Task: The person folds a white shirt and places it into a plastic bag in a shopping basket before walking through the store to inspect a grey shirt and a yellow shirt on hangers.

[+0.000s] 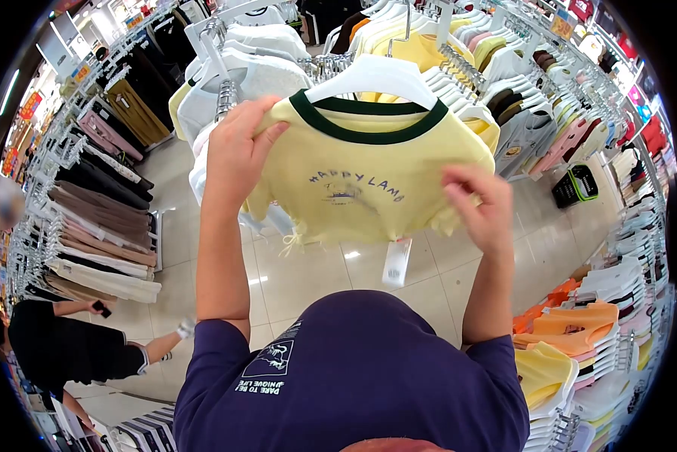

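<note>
A pale yellow shirt (361,177) with a dark green collar and the words "HAPPY LAMB" hangs on a white hanger (376,77) in front of me. My left hand (240,143) pinches its shoulder near the collar at the left. My right hand (483,203) is by the sleeve on the right, its fingers bent and blurred by motion; whether they grip the cloth is unclear. A white tag (396,262) dangles below the hem.
Racks of shirts (527,124) stand ahead and right, with folded-over tops (579,328) at the lower right. Trousers (101,218) hang on the left. A person (75,339) in black is at the lower left. A black basket (574,186) sits on the floor at the right.
</note>
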Motion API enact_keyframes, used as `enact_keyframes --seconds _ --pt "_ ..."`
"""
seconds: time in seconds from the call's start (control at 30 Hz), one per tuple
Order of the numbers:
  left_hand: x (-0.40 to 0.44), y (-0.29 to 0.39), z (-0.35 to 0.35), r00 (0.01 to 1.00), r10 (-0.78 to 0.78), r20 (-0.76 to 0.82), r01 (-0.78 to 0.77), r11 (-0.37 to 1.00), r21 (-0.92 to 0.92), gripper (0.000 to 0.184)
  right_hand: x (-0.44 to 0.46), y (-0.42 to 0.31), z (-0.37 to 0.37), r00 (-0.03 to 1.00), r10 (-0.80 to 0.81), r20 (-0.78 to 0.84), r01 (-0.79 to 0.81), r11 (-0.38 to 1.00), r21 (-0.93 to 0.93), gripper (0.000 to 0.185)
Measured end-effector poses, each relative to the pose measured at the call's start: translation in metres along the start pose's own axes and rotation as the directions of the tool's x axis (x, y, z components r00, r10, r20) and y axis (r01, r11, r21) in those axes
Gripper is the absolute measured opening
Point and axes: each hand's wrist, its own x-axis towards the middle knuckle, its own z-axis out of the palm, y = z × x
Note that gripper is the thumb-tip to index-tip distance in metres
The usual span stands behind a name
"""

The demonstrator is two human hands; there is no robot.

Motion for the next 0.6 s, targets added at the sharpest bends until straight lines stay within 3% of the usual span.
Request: enact_keyframes --seconds 0.1,0.2,0.33,0.6 --pt "-0.001 0.001 0.001 1.000 -0.020 -0.004 0.020 0.999 -0.033 0.029 0.017 0.006 -0.017 0.907 -0.259 -0.331 0.129 0.921 -0.367 0.029" --pt "0.000 0.001 0.000 0.999 -0.048 -0.014 0.047 0.997 -0.056 0.029 0.028 0.014 -0.023 0.913 -0.220 -0.344 0.063 0.908 -0.415 0.034" --pt "0.002 0.000 -0.004 1.000 -0.006 -0.019 0.005 0.999 -0.040 0.028 0.030 0.019 -0.018 0.962 -0.055 -0.267 -0.010 0.972 -0.236 0.039" --pt "0.001 -0.007 -0.006 0.999 0.034 0.016 -0.033 0.999 -0.042 0.038 0.039 0.026 -0.015 0.969 -0.081 -0.234 0.028 0.974 -0.224 0.034"
